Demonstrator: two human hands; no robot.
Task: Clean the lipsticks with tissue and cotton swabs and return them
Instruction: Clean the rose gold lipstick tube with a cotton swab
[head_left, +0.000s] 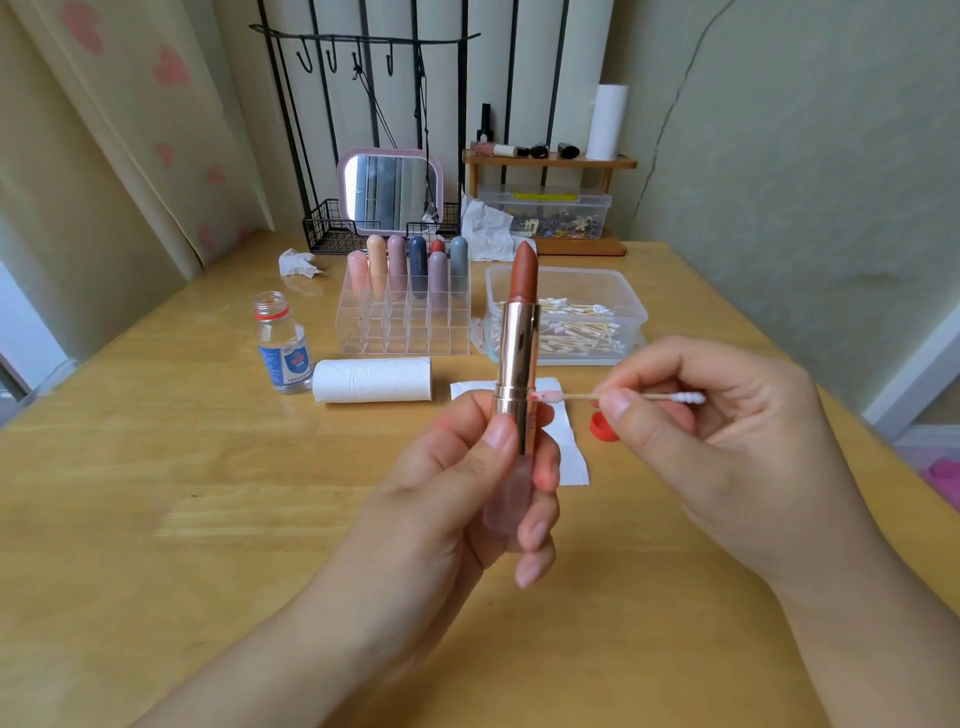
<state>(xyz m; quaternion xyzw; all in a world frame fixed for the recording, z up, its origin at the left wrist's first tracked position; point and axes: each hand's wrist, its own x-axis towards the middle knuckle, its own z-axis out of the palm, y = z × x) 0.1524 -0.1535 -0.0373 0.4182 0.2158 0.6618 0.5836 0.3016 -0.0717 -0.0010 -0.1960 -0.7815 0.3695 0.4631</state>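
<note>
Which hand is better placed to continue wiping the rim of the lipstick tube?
The right hand: it pinches the wooden cotton swab, whose stained tip touches the rose-gold lipstick tube. The left hand holds that tube upright.

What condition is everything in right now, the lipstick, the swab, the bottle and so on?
lipstick: uncapped, extended, upright in left hand
cotton swab: pinched by right hand, stained tip against the tube
bottle: open, upright
red cap: off, on the table
tissue roll: lying down
swab box: lidless
</note>
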